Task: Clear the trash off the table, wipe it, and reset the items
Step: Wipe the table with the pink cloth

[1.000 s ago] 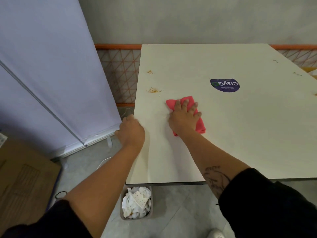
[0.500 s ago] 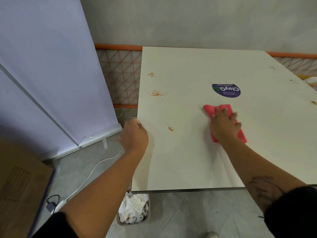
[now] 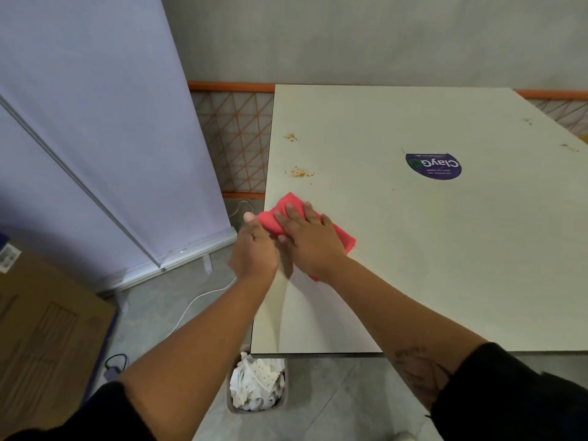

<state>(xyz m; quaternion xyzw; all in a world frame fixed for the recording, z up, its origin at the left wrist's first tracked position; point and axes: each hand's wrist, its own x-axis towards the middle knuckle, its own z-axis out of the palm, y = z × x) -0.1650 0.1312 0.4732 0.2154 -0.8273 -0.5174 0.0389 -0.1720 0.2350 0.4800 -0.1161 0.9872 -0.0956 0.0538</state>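
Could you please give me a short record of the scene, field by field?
Right hand: pressed flat on the red cloth
Left hand: at the table edge beside the cloth; grip hidden
Stains: orange, beyond the cloth, not yet wiped
Sticker: round, purple, mid-table
Bin: on the floor under the table corner, holds crumpled paper

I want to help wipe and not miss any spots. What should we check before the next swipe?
1. Right hand flat on the red cloth: ok.
2. Cloth lying on the table, at its left edge: ok.
3. Crumb stains beyond the cloth wiped away: not ok.
4. Specks near the far right edge wiped away: not ok.
5. Left hand at the edge ready to catch crumbs: cannot tell.
6. Trash bin on the floor by the near corner: ok.
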